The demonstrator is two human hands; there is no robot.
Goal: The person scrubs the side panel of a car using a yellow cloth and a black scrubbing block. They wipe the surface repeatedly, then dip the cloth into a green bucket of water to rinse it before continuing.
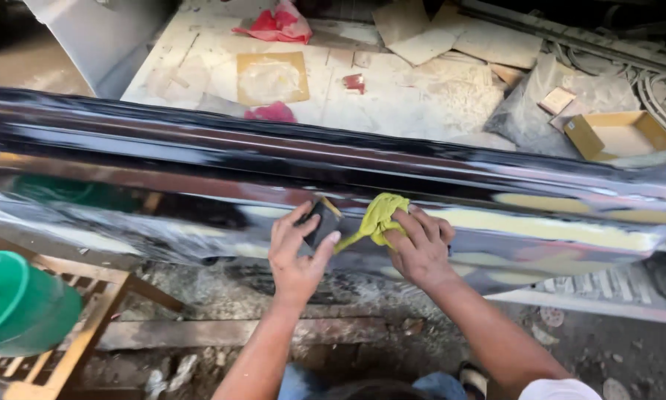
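Observation:
A long glossy black car body panel (200, 159) with pale yellow filler patches (548, 226) lies across the view. My left hand (296, 248) presses a small dark sanding block (323, 218) against the panel's lower face. Right beside it, my right hand (420, 244) grips a crumpled yellow-green cloth (377, 217) held on the panel. The two hands are a few centimetres apart.
A green bucket (18, 304) sits on a wooden frame (88, 326) at the lower left. Behind the panel lie a dusty white board (392, 96), red rags (277, 26), a yellow cardboard box (618, 133) and hoses (663, 89). Rubble covers the ground below.

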